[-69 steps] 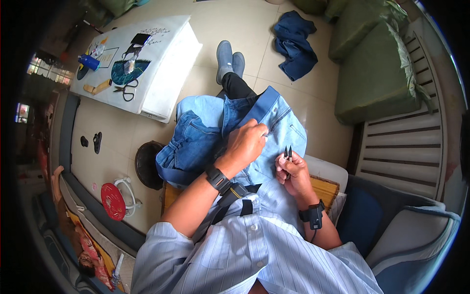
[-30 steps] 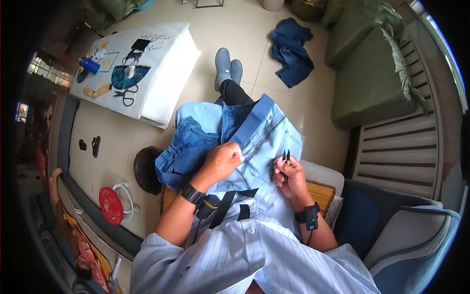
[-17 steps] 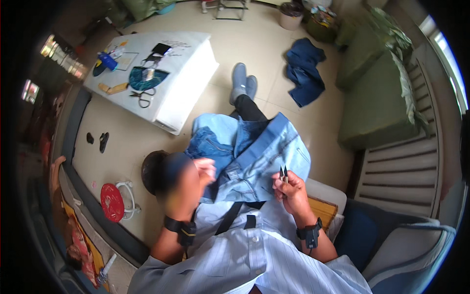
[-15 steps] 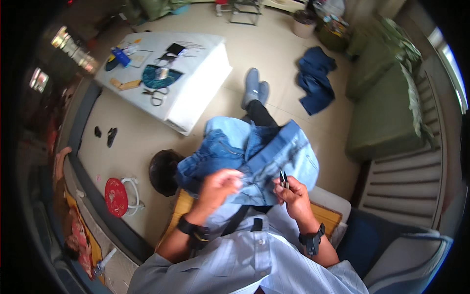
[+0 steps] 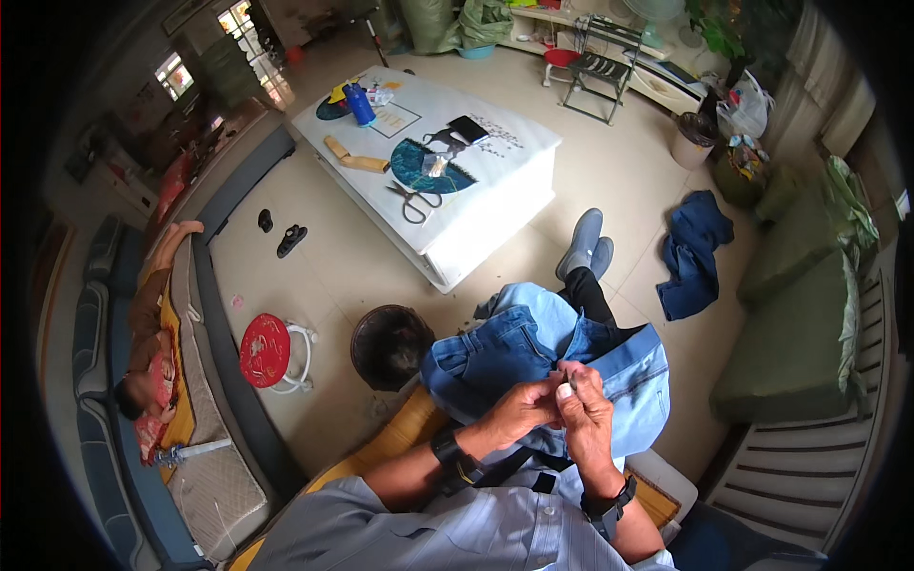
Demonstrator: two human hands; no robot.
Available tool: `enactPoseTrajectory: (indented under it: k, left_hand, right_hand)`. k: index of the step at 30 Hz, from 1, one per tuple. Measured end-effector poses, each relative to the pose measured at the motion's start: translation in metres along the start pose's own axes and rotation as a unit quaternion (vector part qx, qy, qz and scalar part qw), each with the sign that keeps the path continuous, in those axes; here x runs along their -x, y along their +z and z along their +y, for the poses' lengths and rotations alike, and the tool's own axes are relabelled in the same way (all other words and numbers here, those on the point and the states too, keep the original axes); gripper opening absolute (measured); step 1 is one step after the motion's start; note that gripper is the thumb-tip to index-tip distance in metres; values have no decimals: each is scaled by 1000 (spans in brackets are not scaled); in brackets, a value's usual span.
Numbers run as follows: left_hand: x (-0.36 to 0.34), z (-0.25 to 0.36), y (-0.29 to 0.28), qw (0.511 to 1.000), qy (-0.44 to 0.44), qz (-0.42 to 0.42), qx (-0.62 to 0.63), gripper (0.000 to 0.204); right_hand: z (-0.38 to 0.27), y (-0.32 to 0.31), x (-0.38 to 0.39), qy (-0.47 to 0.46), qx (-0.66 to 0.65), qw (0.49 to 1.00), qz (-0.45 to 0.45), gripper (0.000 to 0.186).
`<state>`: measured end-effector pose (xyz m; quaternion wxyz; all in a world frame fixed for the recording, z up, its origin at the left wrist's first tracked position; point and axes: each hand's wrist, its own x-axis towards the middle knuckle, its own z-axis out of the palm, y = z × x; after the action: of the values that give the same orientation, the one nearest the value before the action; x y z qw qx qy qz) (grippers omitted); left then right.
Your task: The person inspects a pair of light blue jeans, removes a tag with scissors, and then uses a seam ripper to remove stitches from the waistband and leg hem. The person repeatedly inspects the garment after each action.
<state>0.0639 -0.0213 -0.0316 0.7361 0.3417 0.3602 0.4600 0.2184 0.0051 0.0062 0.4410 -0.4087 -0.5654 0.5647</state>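
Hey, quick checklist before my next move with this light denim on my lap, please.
1. Light-blue denim spread beneath the hands: ok.
2. Left hand and right hand together over it: ok, they meet at the fingertips.
3. Clear view of what is between the fingertips: cannot tell, the fingers hide most of it.
4. Large scissors away from the hands: ok, lying on the white table.
5. Dark bin close by: ok, to the left of the light-blue denim.
6. Dark-blue denim off the floor: not ok, it lies there.
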Motion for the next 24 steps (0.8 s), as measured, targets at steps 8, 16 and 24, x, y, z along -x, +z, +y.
enactPoseTrajectory:
  k: [8, 16, 24]
  left_hand:
    - [-15, 78, -84, 979, 75, 170, -88, 13]
    - [-49, 110, -250, 899, 25, 393, -190, 14]
    - [-94, 101, -340, 862, -14, 470, -187, 30]
  right_hand:
    - [-13, -26, -7, 65, 3, 998, 3, 23]
    - [21, -76, 42, 165, -38, 981, 91, 15]
    - [43, -83, 60, 277, -39, 951, 131, 14]
